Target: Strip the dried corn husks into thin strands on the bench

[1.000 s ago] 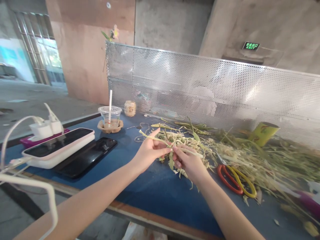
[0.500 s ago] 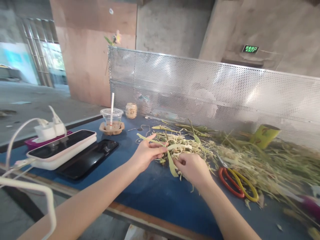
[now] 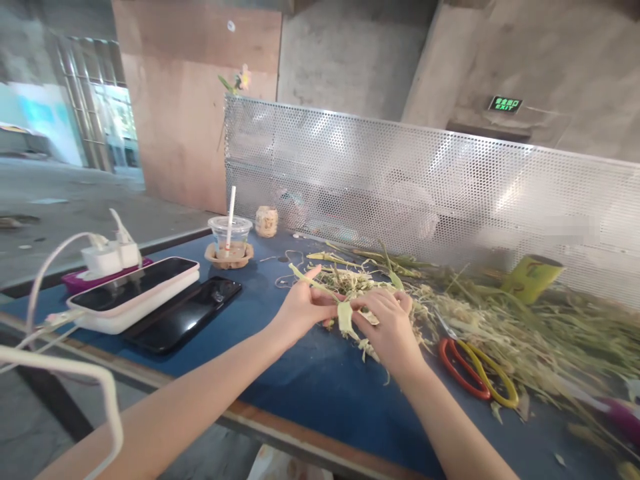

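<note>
A pale green plant stem (image 3: 346, 319) with a flat, leaf-like strip hangs between my two hands. My left hand (image 3: 306, 308) pinches it between thumb and fingers, and one end of the stem sticks up past the index finger. From the right, my right hand (image 3: 389, 321) grips the strip with thumb and fingertips close to the left hand's fingertips. Just beyond and beneath both hands lies a heap of shredded plant fibres (image 3: 357, 280), partly covered by them. Scissors (image 3: 477, 367) with one red and one yellow handle lie to the right of my right hand.
Dry stalks and leaves (image 3: 555, 333) spread across the right side, around a yellow-green can (image 3: 533, 279). At left are a black phone (image 3: 185, 317), another phone on a white block (image 3: 140, 287), and chargers with cables. A plastic cup (image 3: 229, 233) with straw stands behind; perforated metal panel (image 3: 340, 160) borders the table.
My right hand has come up to the stem beside my left fingertips and now grips the strip. The strip's hanging end has shifted and looks shorter. The view has moved slightly.
</note>
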